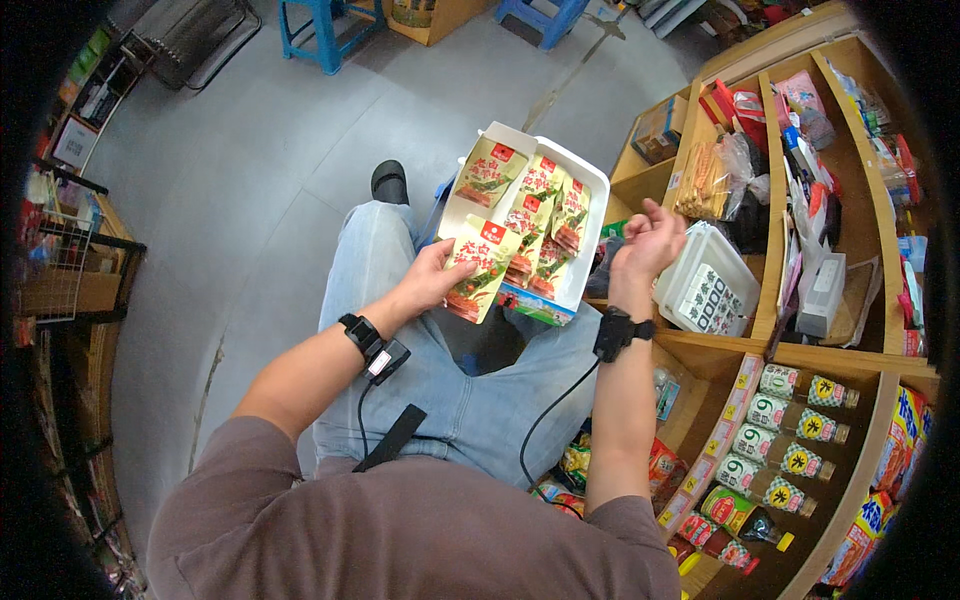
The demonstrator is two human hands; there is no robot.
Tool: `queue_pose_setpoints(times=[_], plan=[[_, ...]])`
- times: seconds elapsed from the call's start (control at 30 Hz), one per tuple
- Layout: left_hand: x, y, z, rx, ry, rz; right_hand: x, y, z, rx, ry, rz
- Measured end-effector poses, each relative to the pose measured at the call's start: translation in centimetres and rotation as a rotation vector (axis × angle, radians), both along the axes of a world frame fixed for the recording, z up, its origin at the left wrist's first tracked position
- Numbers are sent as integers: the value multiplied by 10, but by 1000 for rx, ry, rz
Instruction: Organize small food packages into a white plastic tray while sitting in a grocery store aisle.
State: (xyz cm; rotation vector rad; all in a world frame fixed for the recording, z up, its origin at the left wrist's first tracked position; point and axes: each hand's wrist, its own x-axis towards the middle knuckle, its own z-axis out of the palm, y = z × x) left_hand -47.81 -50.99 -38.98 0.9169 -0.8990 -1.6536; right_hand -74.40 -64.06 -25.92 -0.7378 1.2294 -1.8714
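Note:
My left hand (440, 276) grips a yellow-green foil snack packet (484, 262) by its left edge, with the printed side up. The packet is over the near left part of a white box (598, 217) in front of my lap. Several similar packets (532, 210) lie in the box. One more packet (491, 171) rests on a white cardboard flap or smaller carton (519, 139) at the box's left side. To the right of the box, my right hand (651, 236) is raised with the fingers loosely curled and apart, holding nothing.
Wooden shelving (776, 187) stands close on my right, with a plastic tub of tiles (709, 289), skewers (705, 180) and sauce bottles (780, 442). Blue plastic stools (322, 34) stand on the grey floor ahead. A wire rack (64, 262) is at the far left.

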Motion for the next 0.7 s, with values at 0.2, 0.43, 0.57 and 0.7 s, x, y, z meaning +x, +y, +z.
queue_pose_setpoints(times=[0.2, 0.43, 0.57, 0.7], plan=[[0, 5, 6, 14, 66, 31, 5, 34, -35, 280, 157, 495], [4, 6, 9, -15, 8, -30, 58, 78, -36, 342, 689, 1063], [2, 6, 12, -88, -25, -126, 58, 71, -51, 214, 899, 1067], [2, 6, 7, -94, -92, -110, 62, 65, -44, 222, 934, 1095]])
